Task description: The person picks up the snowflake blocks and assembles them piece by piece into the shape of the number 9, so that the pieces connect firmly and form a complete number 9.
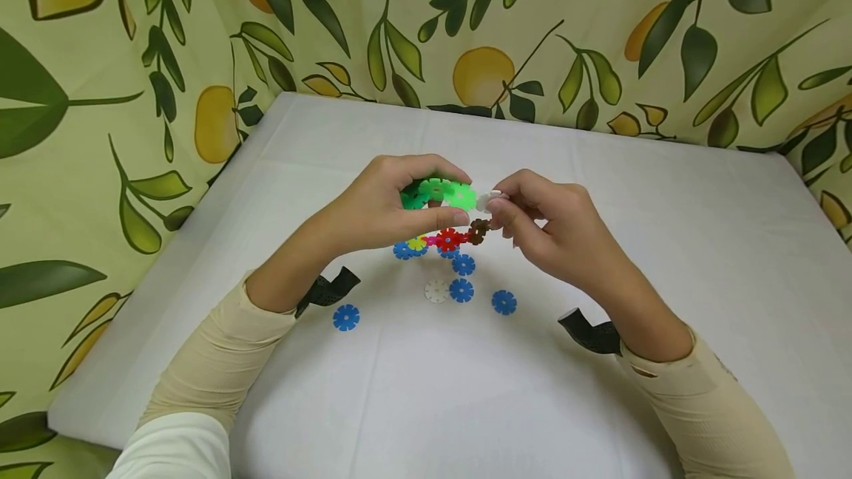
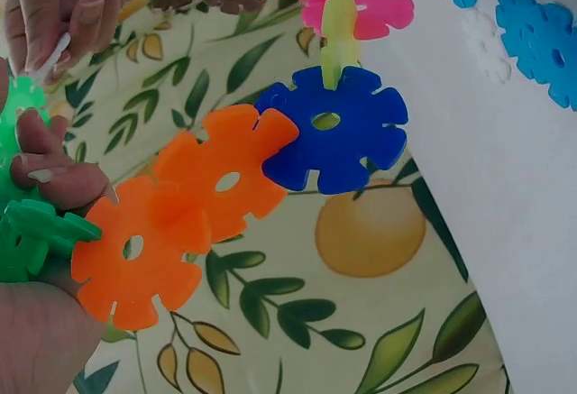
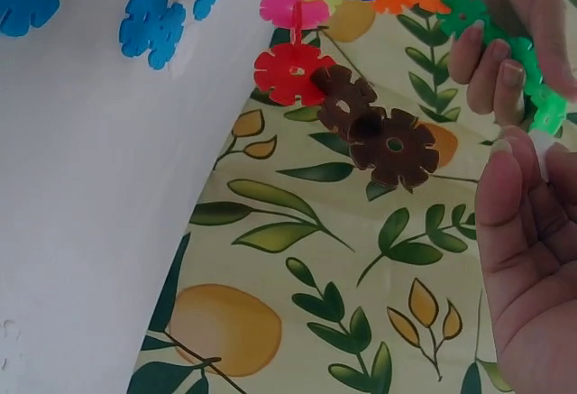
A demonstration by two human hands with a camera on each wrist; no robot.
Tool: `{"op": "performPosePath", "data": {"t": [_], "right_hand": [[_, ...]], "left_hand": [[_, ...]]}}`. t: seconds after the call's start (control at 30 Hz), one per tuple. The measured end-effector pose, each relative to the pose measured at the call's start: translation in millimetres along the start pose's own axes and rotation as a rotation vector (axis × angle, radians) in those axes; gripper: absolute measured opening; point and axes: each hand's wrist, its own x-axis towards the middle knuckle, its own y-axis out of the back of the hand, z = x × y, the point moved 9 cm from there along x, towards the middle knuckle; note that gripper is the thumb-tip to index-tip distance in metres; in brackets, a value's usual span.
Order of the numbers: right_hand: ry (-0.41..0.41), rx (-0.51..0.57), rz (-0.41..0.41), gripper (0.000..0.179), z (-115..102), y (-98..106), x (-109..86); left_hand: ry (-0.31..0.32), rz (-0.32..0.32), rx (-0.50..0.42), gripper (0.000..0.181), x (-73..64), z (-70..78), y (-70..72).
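A chain of slotted flower-shaped plastic discs hangs in the air between both hands. My left hand (image 1: 373, 205) grips its green discs (image 1: 435, 188) between thumb and fingers. From there the chain runs through orange discs (image 2: 135, 277), a dark blue disc (image 2: 361, 137), a yellow disc (image 2: 340, 47), a pink disc (image 2: 388, 13) and a red disc (image 3: 278, 77) to brown discs (image 3: 415, 155). My right hand (image 1: 566, 231) pinches a white disc (image 1: 485, 201) against the light green end. Fingers partly hide that joint; I cannot tell whether the slots engage.
Loose blue discs (image 1: 504, 302) lie on the white-covered table (image 1: 426, 390) below the hands, one blue disc (image 1: 346, 318) farther left. A loose white disc (image 1: 436, 291) lies among them. Leaf-patterned cloth (image 1: 426, 35) stands behind and left of the table.
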Motion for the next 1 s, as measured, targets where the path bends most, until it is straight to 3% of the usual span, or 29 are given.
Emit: {"op": "performPosePath", "data": {"t": [0.4, 0.57, 1.0], "right_hand": [[0.018, -0.025, -0.001, 0.015, -3.2, -1.5, 1.1], [0.023, -0.034, -0.002, 0.014, -3.1, -2.4, 0.7], [0.047, -0.099, 0.000, 0.015, -3.5, -2.1, -1.2]], "left_hand": [[0.011, 0.047, 0.000, 0.034, -1.9, 2.1, 7.5], [0.028, 0.022, -0.018, 0.035, -1.4, 0.6, 2.0], [-0.018, -0.006, -0.019, 0.035, 0.8, 2.7, -4.5]]}}
